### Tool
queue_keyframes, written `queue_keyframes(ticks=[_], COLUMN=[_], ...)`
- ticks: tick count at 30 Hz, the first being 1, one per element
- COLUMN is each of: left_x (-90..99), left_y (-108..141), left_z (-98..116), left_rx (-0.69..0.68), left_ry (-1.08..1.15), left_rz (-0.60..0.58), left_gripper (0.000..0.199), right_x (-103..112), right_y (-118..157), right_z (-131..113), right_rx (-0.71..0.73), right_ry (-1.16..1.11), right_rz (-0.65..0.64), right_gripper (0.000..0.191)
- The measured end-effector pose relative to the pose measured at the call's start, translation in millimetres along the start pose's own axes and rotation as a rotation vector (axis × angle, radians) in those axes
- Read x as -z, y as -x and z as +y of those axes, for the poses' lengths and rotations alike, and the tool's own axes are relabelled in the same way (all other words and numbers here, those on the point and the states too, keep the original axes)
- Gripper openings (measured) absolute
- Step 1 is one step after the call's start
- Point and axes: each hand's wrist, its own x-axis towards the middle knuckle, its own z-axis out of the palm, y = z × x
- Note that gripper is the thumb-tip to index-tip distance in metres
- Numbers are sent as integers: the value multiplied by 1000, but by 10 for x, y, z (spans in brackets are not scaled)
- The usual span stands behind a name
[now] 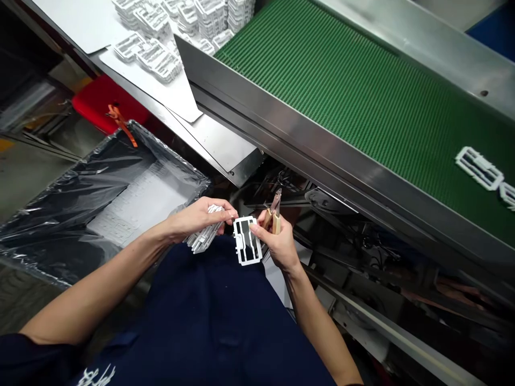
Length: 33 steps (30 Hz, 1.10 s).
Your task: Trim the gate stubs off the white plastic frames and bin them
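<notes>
Lengthwise upright, white plastic frame [247,242], clamped in right hand [277,241], left hand [197,219] clamped on stacked frames [204,235]

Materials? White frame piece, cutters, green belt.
The white frame piece looks like matte moulded plastic, with thin, even ribs. The cutters seem to have a shiny steel head; their tan handles are probably plastic-coated. The green belt looks like plastic modular mesh, with a regular moulded grid.

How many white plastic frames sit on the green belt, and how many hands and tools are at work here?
White plastic frames on the green belt: 2
Left hand, right hand: 2
Cutters: 1
Total: 5
</notes>
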Motion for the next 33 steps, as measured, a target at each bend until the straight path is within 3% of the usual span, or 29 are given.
queue_keyframes(ticks=[2, 9, 13, 16, 21, 23, 27, 33], left_x=[-34, -101, -69, -28, 25, 3, -95, -150], left_y=[-25, -125, -148, -170, -145, -106, -54, -63], left_z=[2, -127, -126, -121, -100, -87, -102, -195], left_rx=[-9, 78, 20, -47, -125, -198, -258, -267], left_ry=[-47, 112, 65, -87, -438, -599, -849, -910], left_rz=[3, 31, 3, -29, 104, 98, 47, -16], left_gripper=[19, 17, 17, 21, 26, 26, 26, 21], right_x=[-17, -24, 10, 4, -128, -205, -322, -375], right_y=[-17, -47, -41, -15, 141, 233, 397, 524], right_z=[30, 50, 83, 122, 139, 144, 184, 239], right_rx=[-45, -195, -220, -129, 22, 44, 70, 76], right_ry=[-82, -315, -346, -241, 153, 280, 421, 482], right_rz=[5, -46, -83, -38, 171, 226, 262, 256], right_gripper=[27, 30, 29, 28, 15, 12, 10, 8])
